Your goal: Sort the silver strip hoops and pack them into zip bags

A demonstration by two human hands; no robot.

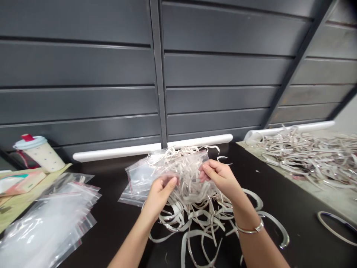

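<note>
Between my two hands a clear plastic bag (pixel 185 176) is held up over the black table, with pale curved strips showing through it. My left hand (pixel 162 191) pinches its lower left side between thumb and fingers. At the upper right edge, my right hand (pixel 216 175) grips the same bag; a silver bangle is on that wrist. Loose whitish strips (pixel 200 216) lie tangled on the table beneath and in front of the bag. Behind and to the left of it, more clear bags (pixel 139 178) lie flat, partly covered.
A fanned stack of clear zip bags (pixel 52 219) lies at left. Behind it stands a white cup (pixel 44 154) with a blue lid, near a tissue pack (pixel 22 182). At right is a large heap of strips (pixel 312 152). A grey panelled wall (pixel 223 70) rises behind.
</note>
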